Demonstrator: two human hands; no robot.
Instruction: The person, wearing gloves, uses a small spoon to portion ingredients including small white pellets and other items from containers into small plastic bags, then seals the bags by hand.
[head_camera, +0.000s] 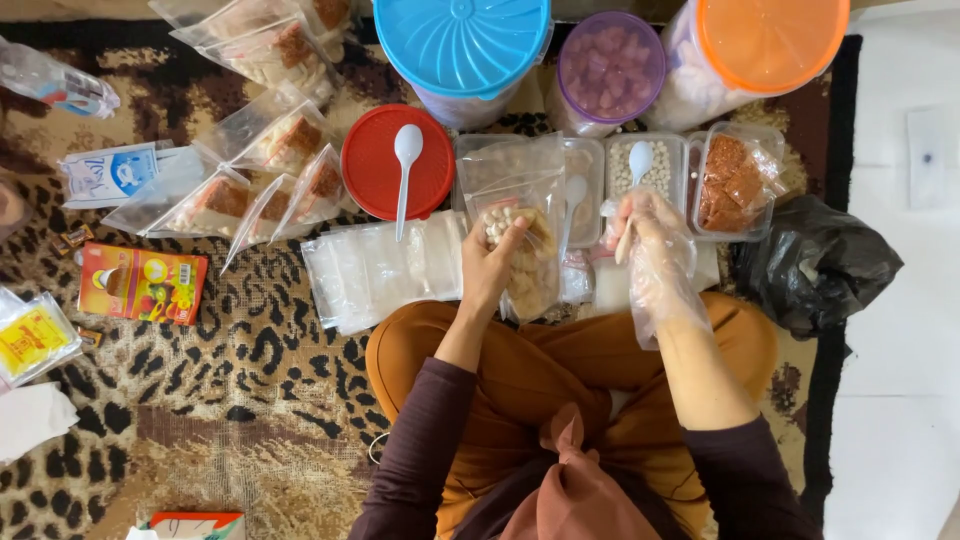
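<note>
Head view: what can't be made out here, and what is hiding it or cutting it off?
- Right hand: its loose plastic glove blurs the grip on the white spoon.
- Clear bag in the left hand: contents too small to name.
- Blue-lidded tub and orange-lidded tub: cut off by the top edge.
- Black bag: opaque, contents hidden.

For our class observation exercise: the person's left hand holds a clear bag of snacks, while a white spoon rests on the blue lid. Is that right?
Not quite. The head view shows the white spoon resting on the red lid, not the blue lid. The left hand does hold the clear bag of snacks.
</note>
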